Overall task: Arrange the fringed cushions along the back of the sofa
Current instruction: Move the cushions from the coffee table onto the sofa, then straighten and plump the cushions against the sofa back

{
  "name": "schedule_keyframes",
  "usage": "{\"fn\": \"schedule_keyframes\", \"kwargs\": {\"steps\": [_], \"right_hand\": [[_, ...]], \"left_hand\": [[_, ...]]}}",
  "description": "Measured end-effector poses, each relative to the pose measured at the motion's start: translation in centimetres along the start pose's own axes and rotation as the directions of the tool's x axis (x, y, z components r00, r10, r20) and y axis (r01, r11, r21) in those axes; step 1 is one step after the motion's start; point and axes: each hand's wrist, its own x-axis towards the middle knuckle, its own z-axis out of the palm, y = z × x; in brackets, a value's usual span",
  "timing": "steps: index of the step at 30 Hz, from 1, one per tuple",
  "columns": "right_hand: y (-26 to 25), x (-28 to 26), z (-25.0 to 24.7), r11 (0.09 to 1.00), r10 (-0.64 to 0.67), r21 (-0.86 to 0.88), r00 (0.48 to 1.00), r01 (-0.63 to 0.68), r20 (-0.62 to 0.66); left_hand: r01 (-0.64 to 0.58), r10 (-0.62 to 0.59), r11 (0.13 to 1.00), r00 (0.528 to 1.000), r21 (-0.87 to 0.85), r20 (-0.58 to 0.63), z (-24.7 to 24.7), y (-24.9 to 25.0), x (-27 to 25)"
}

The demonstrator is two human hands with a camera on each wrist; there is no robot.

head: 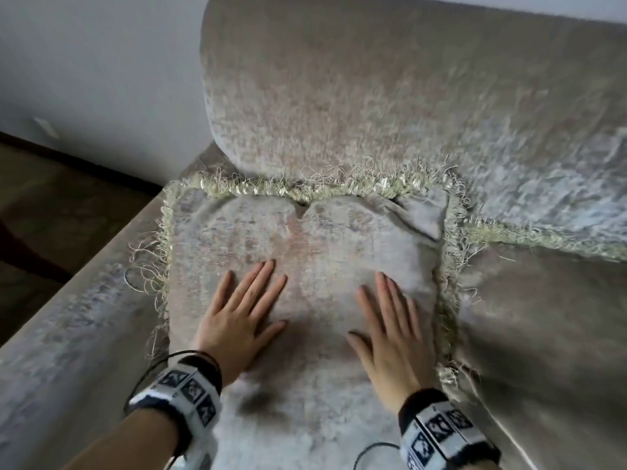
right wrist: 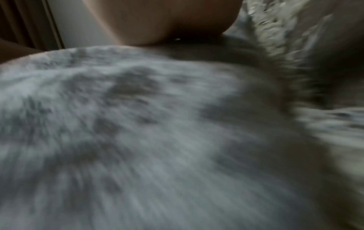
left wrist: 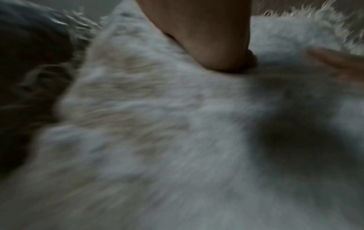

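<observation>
A beige-grey fringed cushion point(head: 315, 239) leans against the sofa backrest point(head: 373, 96) at the sofa's left end. Pale looped fringe runs round its top and sides. My left hand point(head: 244, 313) lies flat on its lower left, fingers straight and spread. My right hand point(head: 390, 323) presses flat on its lower right. A second fringed cushion point(head: 549, 290) lies to the right, its fringe edge touching the first. Both wrist views are blurred: the left wrist view shows the cushion fabric point(left wrist: 157, 124) under my left hand point(left wrist: 206, 38), the right wrist view shows cushion fabric point(right wrist: 138, 124) under my right hand point(right wrist: 167, 20).
The sofa arm point(head: 78, 300) runs along the left. Beyond it are a white wall point(head: 101, 62) and dark floor point(head: 51, 205). Thin black cables hang from both wristbands near the frame's bottom.
</observation>
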Motion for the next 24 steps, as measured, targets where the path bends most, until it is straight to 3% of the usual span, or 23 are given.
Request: {"fn": "schedule_keyframes", "kwargs": {"steps": [3, 7, 9, 11, 13, 15, 19, 24], "right_hand": [[5.8, -4.7, 0.4, 0.968, 0.182, 0.172, 0.983, -0.185, 0.032], [7.9, -7.1, -0.3, 0.911, 0.092, 0.392, 0.989, -0.13, 0.115], [6.9, -6.1, -0.5, 0.8, 0.117, 0.569, 0.98, -0.19, 0.163], [6.1, -4.7, 0.2, 0.701, 0.177, 0.663, 0.964, -0.264, 0.197], [5.9, -3.6, 1.2, 0.67, 0.187, 0.691, 0.962, -0.272, 0.198], [6.0, -2.9, 2.0, 0.646, 0.164, 0.72, 0.968, -0.253, 0.192], [5.8, -2.5, 2.5, 0.678, 0.129, 0.705, 0.978, -0.208, 0.165], [5.0, -2.8, 2.1, 0.644, 0.179, 0.735, 0.976, -0.21, 0.121]], "left_hand": [[-0.087, 0.086, 0.993, 0.996, 0.083, 0.01, 0.3, -2.1, -2.9], [-0.247, 0.234, 0.964, 0.964, -0.099, -0.127, -2.8, -3.9, 0.9], [-0.214, 0.195, 0.962, 0.973, -0.172, -0.124, -5.4, -4.1, 5.1], [-0.12, 0.121, 0.989, 0.993, -0.086, 0.008, -7.7, -3.6, 9.0], [-0.116, 0.106, 0.991, 0.982, 0.059, 0.159, -8.6, -2.8, 11.5], [-0.143, 0.117, 0.984, 0.968, 0.108, 0.22, -8.3, -1.5, 12.3], [-0.174, 0.15, 0.972, 0.977, 0.159, 0.152, -6.1, -0.7, 11.4], [-0.178, 0.164, 0.979, 0.978, 0.1, 0.13, -7.2, -0.4, 10.6]]}}
